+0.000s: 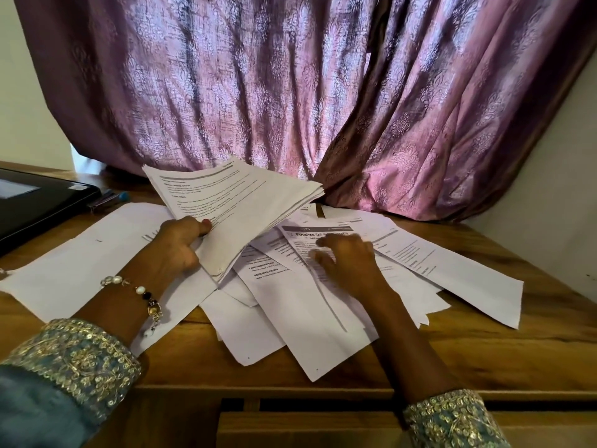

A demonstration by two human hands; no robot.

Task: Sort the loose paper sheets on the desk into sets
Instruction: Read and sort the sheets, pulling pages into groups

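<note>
My left hand [181, 244] grips a thick stack of printed sheets [239, 205], lifted and tilted up above the wooden desk [484, 360]. Under and right of it, several loose printed sheets [436, 273] lie overlapped in a messy pile. My right hand [349, 263] rests with fingers spread on the top sheet with a bold headline [310, 236], holding nothing. Two larger blank-side sheets [80, 273] lie flat at the left, partly under my left forearm.
A black laptop [35, 202] sits closed at the far left, with pens [106, 198] beside it. A purple curtain [290, 92] hangs right behind the papers. A white wall [549, 189] bounds the desk's right side. The desk's front edge has a drawer [307, 428] below.
</note>
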